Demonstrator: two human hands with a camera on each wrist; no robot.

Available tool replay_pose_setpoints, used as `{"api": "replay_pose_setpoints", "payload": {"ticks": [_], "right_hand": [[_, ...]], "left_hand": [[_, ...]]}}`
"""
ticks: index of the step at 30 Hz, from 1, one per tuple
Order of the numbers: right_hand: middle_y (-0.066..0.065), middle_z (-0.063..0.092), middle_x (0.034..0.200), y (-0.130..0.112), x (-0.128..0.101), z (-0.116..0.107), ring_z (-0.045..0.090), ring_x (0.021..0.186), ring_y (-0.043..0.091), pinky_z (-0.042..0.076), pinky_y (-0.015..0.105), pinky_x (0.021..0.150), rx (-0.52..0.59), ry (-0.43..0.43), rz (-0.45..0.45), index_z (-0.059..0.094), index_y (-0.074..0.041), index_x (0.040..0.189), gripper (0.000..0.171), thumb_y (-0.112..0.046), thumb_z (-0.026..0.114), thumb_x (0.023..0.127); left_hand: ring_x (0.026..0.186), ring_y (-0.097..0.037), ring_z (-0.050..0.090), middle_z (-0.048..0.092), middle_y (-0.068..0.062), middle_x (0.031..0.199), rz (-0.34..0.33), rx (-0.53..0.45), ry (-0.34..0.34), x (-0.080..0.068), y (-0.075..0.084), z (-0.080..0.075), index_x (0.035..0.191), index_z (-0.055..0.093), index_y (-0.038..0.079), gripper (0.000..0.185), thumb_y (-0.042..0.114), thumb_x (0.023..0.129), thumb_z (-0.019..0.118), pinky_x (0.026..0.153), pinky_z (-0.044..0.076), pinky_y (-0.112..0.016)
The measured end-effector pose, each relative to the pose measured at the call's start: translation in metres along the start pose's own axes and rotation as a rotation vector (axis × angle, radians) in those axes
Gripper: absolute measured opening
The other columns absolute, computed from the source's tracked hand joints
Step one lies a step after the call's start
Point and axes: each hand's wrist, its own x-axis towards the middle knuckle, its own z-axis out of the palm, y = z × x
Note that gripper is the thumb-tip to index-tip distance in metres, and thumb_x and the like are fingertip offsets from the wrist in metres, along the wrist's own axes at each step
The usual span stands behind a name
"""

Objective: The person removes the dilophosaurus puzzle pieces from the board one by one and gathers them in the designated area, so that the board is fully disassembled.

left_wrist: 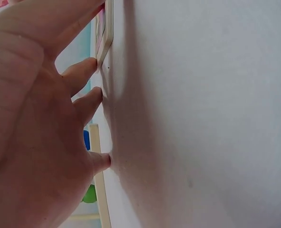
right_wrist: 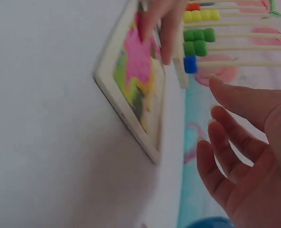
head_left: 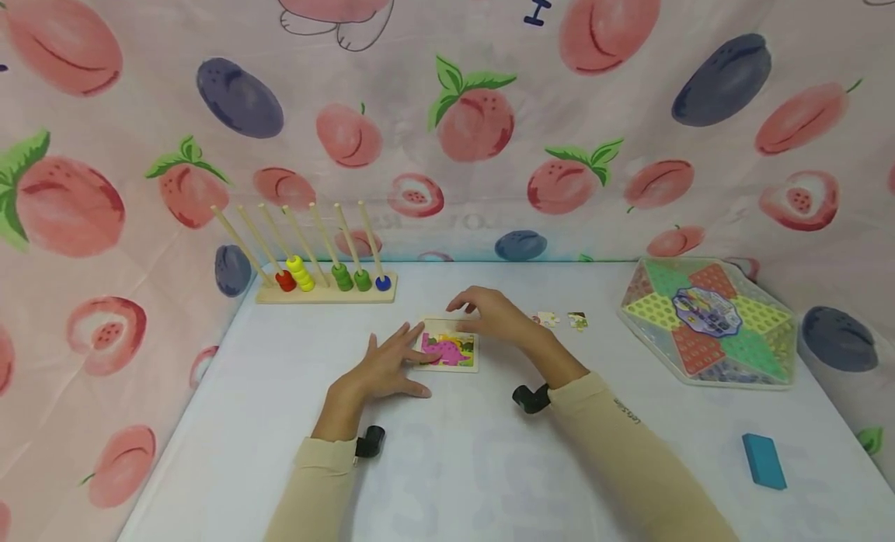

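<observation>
A small wooden jigsaw puzzle [head_left: 457, 354] lies on the white table, with a pink dinosaur in its picture and a bare strip of tray along its far side. My left hand [head_left: 384, 369] is spread at its left side, with straight fingers; one or two touch the puzzle's surface, and others rest on the table. Above the puzzle's far right corner hovers my right hand [head_left: 495, 317], fingers loosely bent; in the right wrist view nothing shows between thumb and fingers. Loose jigsaw pieces [head_left: 548, 319] lie right of that hand, partly hidden behind it, with another piece [head_left: 577, 320] farther right.
A wooden bead-stacking rack [head_left: 325, 290] with coloured beads on upright pegs stands at the back left. At the right lies a hexagonal patterned box [head_left: 706, 322]. Nearer on that side is a blue block [head_left: 764, 461]. A fruit-print cloth [head_left: 419, 130] hangs behind the table.
</observation>
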Motion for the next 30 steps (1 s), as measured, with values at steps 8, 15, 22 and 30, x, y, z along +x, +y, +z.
{"api": "replay_pose_setpoints", "payload": {"ticks": [8,15,22,30], "right_hand": [[0.004,0.066,0.115,0.001,0.014,0.033,0.059,0.102,0.018,0.052,0.034,0.093,-0.003,-0.069,0.007,0.067,-0.012,0.120,0.030,-0.008,0.068,0.091],[0.001,0.064,0.115,0.007,0.018,0.044,0.058,0.104,0.016,0.050,0.033,0.098,-0.053,-0.095,0.010,0.066,-0.012,0.121,0.029,-0.014,0.068,0.092],[0.001,0.064,0.108,0.006,0.021,0.046,0.058,0.098,0.015,0.051,0.033,0.093,-0.057,-0.079,0.014,0.070,-0.013,0.111,0.020,-0.015,0.068,0.092],[-0.001,0.070,0.097,0.000,0.024,0.049,0.062,0.088,0.012,0.053,0.031,0.084,-0.094,-0.039,0.044,0.072,-0.013,0.102,0.013,-0.015,0.070,0.090]], "left_hand": [[0.152,-0.030,0.008,0.020,-0.003,0.163,0.019,-0.013,0.001,-0.002,0.000,-0.001,0.128,0.065,0.030,0.057,0.042,0.074,0.082,0.109,-0.006,-0.075],[0.152,-0.030,0.009,0.021,-0.003,0.163,0.011,-0.013,0.002,-0.002,0.000,-0.002,0.128,0.064,0.031,0.051,0.040,0.079,0.078,0.110,-0.006,-0.074],[0.152,-0.029,0.007,0.020,-0.003,0.163,0.011,-0.028,-0.004,-0.003,-0.001,-0.003,0.128,0.065,0.030,0.054,0.039,0.077,0.081,0.109,-0.008,-0.074],[0.152,-0.029,0.008,0.021,-0.003,0.163,0.010,-0.041,-0.011,-0.002,0.000,-0.003,0.127,0.065,0.030,0.053,0.040,0.077,0.080,0.110,-0.008,-0.073]]}}
